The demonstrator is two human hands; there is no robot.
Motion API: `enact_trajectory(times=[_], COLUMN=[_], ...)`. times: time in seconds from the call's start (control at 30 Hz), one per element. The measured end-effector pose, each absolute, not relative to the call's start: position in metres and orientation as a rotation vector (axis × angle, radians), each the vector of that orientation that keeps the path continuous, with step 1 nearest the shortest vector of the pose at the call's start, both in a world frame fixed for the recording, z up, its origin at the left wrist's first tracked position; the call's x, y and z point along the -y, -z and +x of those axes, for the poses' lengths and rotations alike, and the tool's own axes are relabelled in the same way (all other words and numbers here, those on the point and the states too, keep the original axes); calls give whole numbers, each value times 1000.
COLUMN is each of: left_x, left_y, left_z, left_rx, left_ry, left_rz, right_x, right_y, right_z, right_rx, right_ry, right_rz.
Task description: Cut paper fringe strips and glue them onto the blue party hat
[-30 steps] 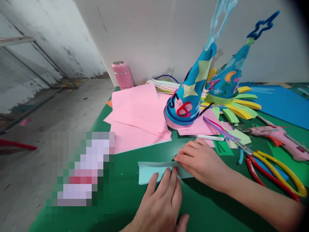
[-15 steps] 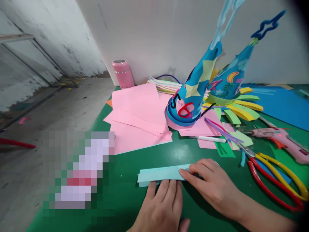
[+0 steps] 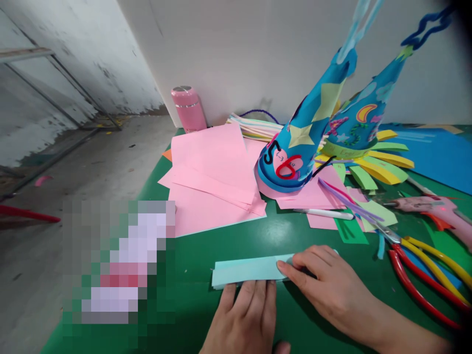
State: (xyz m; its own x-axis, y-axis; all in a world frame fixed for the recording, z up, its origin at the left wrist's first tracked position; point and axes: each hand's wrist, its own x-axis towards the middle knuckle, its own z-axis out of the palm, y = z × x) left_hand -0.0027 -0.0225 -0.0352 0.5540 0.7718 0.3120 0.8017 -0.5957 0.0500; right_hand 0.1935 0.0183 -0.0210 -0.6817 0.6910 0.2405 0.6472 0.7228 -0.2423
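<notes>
Light blue paper strips (image 3: 243,270), stacked or folded, lie flat on the green table (image 3: 199,314) near its front. My left hand (image 3: 245,314) lies palm down below them, its fingers slightly apart and the fingertips at the lower edge of the strips. My right hand (image 3: 320,280) is closed on the right part of the strips, thumb and fingers pressed on the paper. Part of the strips is hidden under the right hand.
Pink sheets (image 3: 210,162) and a pink bottle (image 3: 190,109) stand behind. Two blue cone hats (image 3: 306,135) are at the back right. Scissors (image 3: 401,265), a white pen (image 3: 328,214) and a pink glue gun (image 3: 442,209) lie to the right.
The view has shifted slightly, so the hats and scissors sit farther right. The strips' lower edges look more even at the left end. Both hands stay at the paper.
</notes>
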Motion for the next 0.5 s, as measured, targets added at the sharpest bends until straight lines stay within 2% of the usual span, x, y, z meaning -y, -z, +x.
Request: enact_trajectory(times=[0.23, 0.5], left_x=[22, 30], left_y=[29, 30], left_z=[-16, -38], left_rx=[1316, 1370], left_ry=[381, 506], left_rz=[-2688, -2624], right_x=[-20, -20], right_y=[18, 16], right_z=[191, 189], right_rx=[2618, 2609], right_ry=[-196, -159], right_rz=[-1071, -1071])
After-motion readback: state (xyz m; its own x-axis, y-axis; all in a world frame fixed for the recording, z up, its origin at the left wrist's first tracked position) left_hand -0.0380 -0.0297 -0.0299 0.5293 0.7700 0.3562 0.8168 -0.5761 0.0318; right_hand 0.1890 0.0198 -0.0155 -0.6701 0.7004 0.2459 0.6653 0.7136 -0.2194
